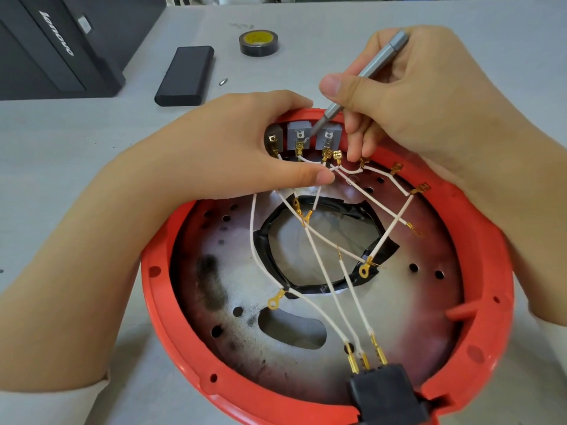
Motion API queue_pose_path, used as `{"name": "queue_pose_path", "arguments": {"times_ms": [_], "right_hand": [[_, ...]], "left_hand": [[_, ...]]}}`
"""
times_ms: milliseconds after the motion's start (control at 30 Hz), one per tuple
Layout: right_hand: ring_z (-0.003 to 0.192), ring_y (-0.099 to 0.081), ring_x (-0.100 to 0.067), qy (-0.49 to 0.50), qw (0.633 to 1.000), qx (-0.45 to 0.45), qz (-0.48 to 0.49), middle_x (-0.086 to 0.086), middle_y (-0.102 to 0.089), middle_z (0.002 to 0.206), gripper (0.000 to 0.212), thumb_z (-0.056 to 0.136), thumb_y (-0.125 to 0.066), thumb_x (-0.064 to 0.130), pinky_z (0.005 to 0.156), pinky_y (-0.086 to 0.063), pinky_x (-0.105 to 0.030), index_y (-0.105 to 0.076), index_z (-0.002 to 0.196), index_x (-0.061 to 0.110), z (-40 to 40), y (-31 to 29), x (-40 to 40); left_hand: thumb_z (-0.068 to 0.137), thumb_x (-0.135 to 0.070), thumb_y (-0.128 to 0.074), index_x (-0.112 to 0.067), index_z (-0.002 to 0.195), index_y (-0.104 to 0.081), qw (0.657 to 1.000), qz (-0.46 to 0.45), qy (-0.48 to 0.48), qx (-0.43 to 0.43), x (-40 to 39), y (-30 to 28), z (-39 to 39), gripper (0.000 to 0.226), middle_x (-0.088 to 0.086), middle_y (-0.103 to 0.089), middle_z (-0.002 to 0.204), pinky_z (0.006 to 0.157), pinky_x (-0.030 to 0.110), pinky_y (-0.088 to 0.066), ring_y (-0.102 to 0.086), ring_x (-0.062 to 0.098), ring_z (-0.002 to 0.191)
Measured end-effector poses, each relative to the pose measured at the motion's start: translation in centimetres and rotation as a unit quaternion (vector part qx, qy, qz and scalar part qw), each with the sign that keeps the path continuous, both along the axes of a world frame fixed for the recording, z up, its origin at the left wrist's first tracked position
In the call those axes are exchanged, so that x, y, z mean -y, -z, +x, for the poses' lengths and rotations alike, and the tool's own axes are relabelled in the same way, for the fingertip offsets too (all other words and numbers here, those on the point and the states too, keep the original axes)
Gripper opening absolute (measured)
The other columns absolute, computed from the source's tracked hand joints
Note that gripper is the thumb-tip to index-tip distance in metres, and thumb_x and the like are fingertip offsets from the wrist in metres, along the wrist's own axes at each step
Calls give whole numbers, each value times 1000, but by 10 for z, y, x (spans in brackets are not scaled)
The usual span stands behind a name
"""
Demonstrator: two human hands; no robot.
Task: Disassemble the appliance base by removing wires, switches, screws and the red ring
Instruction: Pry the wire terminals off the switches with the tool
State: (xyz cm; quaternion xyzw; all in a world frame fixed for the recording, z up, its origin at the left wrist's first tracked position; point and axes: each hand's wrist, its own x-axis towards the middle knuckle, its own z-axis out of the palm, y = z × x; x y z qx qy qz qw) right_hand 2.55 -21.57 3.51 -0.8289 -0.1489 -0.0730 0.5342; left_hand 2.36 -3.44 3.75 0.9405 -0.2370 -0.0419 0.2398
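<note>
at the near edge of the grey surface (pixel 306 56) lies the appliance base (pixel 352 286), its red ring (pixel 159 302) framing a scorched metal plate (pixel 408 305) with a tape-edged hole in the middle. white wires (pixel 322 271) with brass ends cross the plate, from a black plug block (pixel 386 394) at the near rim to grey switches (pixel 328 134) at the far rim. the left hand (pixel 233 145) curls over that far rim, its grip closed round the ring beside the switches, thumb on the wires. the right hand (pixel 408 96) pinches a grey screwdriver (pixel 365 75) like a pen, tip at a switch terminal. toward the far edge sit a roll of black tape (pixel 259 42), a black case (pixel 185 76), a small loose screw (pixel 224 81) and, at the far left corner, a dark computer tower (pixel 52 47).
</note>
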Motion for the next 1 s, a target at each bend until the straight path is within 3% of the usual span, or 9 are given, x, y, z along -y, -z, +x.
{"name": "queue_pose_path", "arguments": {"times_ms": [167, 400, 567, 833, 1000], "right_hand": [[41, -61, -15, -4, 999, -33, 0, 3, -59, 48, 22, 94, -60, 23, 40, -44, -17, -56, 74, 15, 4, -1, 0], [43, -59, -20, 11, 998, -49, -48, 0, -59, 50, 31, 95, -56, 30, 39, -40, -16, -57, 70, 13, 12, -2, -3], [39, -58, -19, 28, 999, 10, -45, 0, -58, 51, 22, 96, -55, 30, 41, -39, -16, -51, 76, 21, 4, 1, -3], [44, -64, -19, 10, 1000, 7, -4, 2, -61, 49, 19, 92, -63, 23, 39, -42, -20, -53, 78, 15, -1, 0, -3], [44, -65, -20, -5, 1000, -5, 24, -1, -61, 48, 21, 89, -67, 18, 39, -44, -21, -53, 73, 13, -3, -1, -2]], "left_hand": [[58, -76, -58, -43, 120, -50, 1000, 5, 1, 7, 0, 2, 1, 71, -22, -61, 97, 79, 4, -37, -54, -5, 87], [59, -76, -59, -44, 119, -50, 1000, -8, 11, 16, -1, 2, 3, 69, -28, -58, 93, 72, -4, -31, -41, -24, 94], [58, -76, -58, -46, 119, -49, 1000, -10, 14, 11, -2, 2, 3, 69, -27, -59, 92, 71, -1, -35, -45, -21, 93], [58, -76, -58, -46, 124, -47, 1000, -8, 8, 4, -2, 1, 2, 74, -29, -58, 98, 70, -4, -33, -48, -17, 95], [58, -76, -59, -45, 124, -48, 1000, -4, 8, 4, -2, 1, 1, 74, -26, -60, 99, 80, 8, -38, -56, -4, 90]]}}
